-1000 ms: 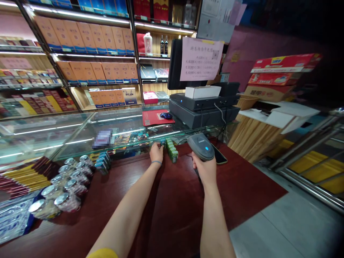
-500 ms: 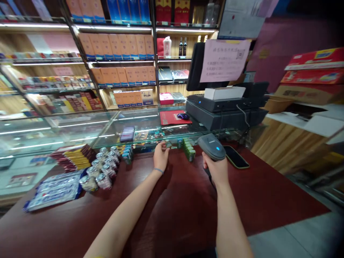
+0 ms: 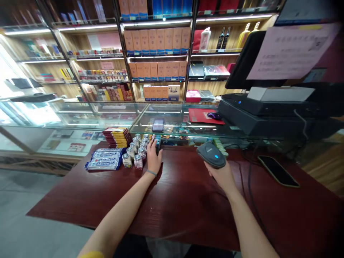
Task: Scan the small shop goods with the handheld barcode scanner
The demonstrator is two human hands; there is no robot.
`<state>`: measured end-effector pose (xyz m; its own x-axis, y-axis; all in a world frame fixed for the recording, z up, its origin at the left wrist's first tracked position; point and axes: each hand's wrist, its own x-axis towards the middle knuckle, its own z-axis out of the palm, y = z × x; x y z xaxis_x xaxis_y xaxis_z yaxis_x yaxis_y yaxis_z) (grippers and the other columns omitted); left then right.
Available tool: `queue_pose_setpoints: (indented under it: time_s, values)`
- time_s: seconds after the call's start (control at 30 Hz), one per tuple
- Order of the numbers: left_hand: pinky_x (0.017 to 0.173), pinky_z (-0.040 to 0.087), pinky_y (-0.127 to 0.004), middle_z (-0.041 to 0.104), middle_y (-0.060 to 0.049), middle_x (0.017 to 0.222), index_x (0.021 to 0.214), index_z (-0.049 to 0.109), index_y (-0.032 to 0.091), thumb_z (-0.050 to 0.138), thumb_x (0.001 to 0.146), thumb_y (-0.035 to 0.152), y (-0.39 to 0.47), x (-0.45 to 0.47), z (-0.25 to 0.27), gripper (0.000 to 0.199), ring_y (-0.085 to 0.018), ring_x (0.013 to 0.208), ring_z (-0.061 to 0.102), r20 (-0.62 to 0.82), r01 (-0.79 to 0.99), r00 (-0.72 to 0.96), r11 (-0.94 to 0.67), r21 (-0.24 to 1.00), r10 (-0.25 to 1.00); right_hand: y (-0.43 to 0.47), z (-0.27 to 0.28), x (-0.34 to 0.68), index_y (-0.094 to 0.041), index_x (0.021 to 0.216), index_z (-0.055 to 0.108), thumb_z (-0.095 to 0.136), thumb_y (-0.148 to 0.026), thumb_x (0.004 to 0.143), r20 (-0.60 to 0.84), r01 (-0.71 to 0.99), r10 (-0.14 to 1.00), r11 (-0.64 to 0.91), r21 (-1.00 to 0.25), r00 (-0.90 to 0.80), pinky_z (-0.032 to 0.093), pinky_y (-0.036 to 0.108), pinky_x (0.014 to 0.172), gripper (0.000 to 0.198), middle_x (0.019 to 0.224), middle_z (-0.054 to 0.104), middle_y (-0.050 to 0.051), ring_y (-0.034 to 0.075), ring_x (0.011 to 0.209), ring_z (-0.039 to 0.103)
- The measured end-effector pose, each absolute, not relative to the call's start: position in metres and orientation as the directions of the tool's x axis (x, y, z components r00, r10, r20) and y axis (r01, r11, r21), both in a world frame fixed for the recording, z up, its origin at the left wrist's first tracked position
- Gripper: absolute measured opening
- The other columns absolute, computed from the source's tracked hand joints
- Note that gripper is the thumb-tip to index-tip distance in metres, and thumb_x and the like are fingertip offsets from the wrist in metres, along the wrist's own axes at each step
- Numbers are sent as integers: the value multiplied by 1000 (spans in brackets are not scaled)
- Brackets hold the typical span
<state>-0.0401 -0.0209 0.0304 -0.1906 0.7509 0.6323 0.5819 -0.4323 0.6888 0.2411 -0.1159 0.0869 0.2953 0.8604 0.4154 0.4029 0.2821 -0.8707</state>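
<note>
Reaches across red-brown counter (image 3: pixel 182 193). At 2 o'clock from its middle, grips grey scanner (image 3: pixel 211 154) in right hand (image 3: pixel 222 175) with fingers clamped round it. At 11 o'clock, extends left hand (image 3: pixel 154 161) with thumb spread from fingers. Note lidded jars (image 3: pixel 138 162) towards 10 o'clock, then small blue packs (image 3: pixel 158 139) by left fingertips; cannot tell if touching

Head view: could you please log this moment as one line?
left hand: at blue packs, grip unclear; right hand: holding scanner; jars: beside left hand; phone: on counter

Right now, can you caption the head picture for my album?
Right hand holds a scanner; left hand is beside lidded jars.
</note>
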Motion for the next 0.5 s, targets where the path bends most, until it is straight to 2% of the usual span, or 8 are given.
queue_pose_setpoints:
  time_s: [0.1, 0.2, 0.27, 0.4, 0.5]
  values:
    - [123, 30, -51, 30, -18, 160, 153, 39, 22, 60, 90, 17, -14, -41, 18, 67, -32, 152, 29, 552, 582, -156, -375, 722, 819, -114, 78, 231, -21, 103, 65, 74, -40, 72, 394, 412, 895, 284, -865, 210, 53, 31, 59, 38, 72, 70, 3, 23, 69, 68]
    - [122, 31, -53, 28, -18, 162, 155, 38, 22, 58, 90, 15, -9, -41, 12, 68, -35, 154, 25, 485, 573, -134, -332, 749, 864, -112, 71, 226, -21, 106, 64, 74, -38, 71, 380, 428, 911, 284, -858, 157, 56, 34, 72, 40, 85, 74, 5, 24, 80, 71]
    - [122, 31, -53, 34, -18, 159, 152, 42, 22, 55, 91, 13, -9, -41, 11, 63, -34, 152, 28, 471, 566, -126, -326, 757, 873, -112, 68, 224, -21, 107, 64, 73, -36, 71, 383, 432, 914, 294, -853, 133, 56, 35, 78, 40, 90, 76, 5, 23, 81, 71]
    - [119, 37, -48, 52, -15, 141, 142, 53, 22, 50, 91, 10, -10, -43, 11, 53, -28, 139, 47, 513, 545, -157, -359, 758, 844, -113, 67, 221, -22, 107, 62, 72, -34, 72, 388, 447, 915, 304, -841, 110, 56, 35, 81, 38, 91, 76, 4, 23, 82, 72]
    - [116, 41, -47, 57, -15, 129, 134, 58, 20, 51, 91, 10, -11, -44, 13, 45, -27, 128, 54, 542, 551, -197, -365, 751, 817, -114, 67, 220, -23, 107, 61, 72, -32, 71, 375, 469, 922, 290, -834, 96, 55, 36, 81, 39, 90, 77, 5, 25, 84, 72]
